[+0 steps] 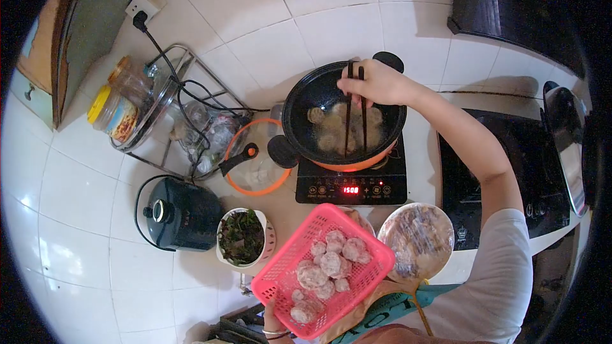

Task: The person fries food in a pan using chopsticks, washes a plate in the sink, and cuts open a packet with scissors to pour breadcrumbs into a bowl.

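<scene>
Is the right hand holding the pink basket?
No, the right hand holds chopsticks over the wok; the left hand holds the basket.

"What does the black cooker [309, 178] say?"
"Red numbers [350, 190]! They look like 1508, but the last one is a bit fuzzy. A plus sign [366, 190] sits right beside them."
"And the green apron [394, 308]?"
"Big dark letters. I see an O and a T."
"And the jar label [122, 122]?"
"Too small to read."
</scene>
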`<state>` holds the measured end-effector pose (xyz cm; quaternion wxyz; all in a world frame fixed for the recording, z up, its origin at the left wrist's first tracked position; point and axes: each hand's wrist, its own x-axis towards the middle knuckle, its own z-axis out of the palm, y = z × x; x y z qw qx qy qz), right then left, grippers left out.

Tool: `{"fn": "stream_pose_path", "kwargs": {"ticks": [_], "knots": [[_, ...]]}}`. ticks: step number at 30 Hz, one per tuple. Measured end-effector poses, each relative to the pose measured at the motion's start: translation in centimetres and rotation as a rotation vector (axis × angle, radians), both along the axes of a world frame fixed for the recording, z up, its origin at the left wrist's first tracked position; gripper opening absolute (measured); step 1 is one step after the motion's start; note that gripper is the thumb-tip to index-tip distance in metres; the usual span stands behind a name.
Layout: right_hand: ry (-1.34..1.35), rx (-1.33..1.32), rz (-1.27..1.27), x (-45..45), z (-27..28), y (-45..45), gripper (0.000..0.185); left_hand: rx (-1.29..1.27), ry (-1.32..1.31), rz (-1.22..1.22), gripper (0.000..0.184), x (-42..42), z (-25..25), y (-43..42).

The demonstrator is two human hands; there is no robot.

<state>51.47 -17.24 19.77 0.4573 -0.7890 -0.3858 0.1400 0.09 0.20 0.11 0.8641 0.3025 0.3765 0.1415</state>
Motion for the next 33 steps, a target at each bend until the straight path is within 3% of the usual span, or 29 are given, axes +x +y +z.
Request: {"fn": "stream_pose_path", "kwargs": {"ticks": [5, 14, 21, 30, 33], "knots": [[-0.037, -0.286, 0.162, -1.3, 1.9, -1.1, 0.026, 0.042, 0.036, -0.022, 0.064, 0.2, 0.4, -0.1], [0.128, 0.02, 0.104, -1.5, 0.1, 0.0, 0.024, -0.077, 0.008, -0.015, 0.063, -0.6, -1.0, 0.5], [-0.02, 0.206, -0.016, 0.2, -0.6, 1.0, 0.026, -0.068, -0.029, -0.032, 0.06, -0.3, -0.7, 0.4], [-0.27, 0.232, -0.025, 1.6, -3.1, 3.8, 0.023, -0.045, 0.006, -0.023, 0.06, -0.5, -0.9, 0.5], [-0.281, 0.036, -0.003, 0.8, -2.0, 3.6, 0.022, 0.001, -0.042, -0.024, 0.061, -0.3, -0.2, 0.0]]}}
